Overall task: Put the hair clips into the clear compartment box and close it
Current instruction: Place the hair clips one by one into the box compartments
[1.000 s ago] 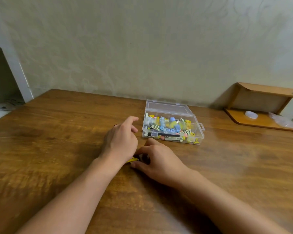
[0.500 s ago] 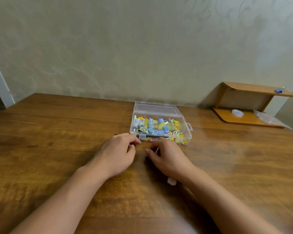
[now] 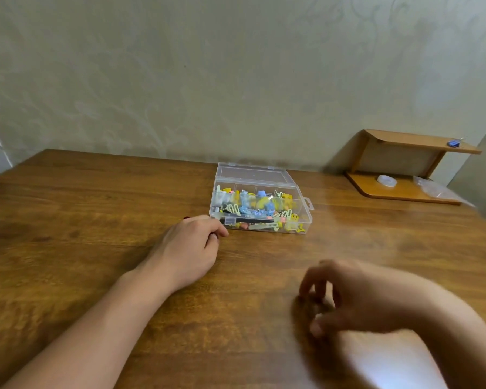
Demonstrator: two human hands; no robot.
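Head view: both bare hands low over the brown wooden table [image 3: 96,220], the box beyond them toward the far edge.
Left hand [image 3: 188,248]: loosely curled, knuckles up, fingertips together just beside the box's near left corner; whether it pinches anything I cannot tell.
Right hand [image 3: 357,299]: blurred, fingers bent down toward the table near its near edge; what it holds, if anything, I cannot tell.
Clear plastic compartment box [image 3: 260,209]: lid tipped back, long axis running left to right across the table, ahead and slightly right of the left hand.
Colourful plastic hair clips [image 3: 257,206]: heaped inside the box; a black clip [image 3: 250,220] lies along the front wall.
Nearer hand: left, almost touching; right is well apart.
Next move, likely: lid swung forward to close.
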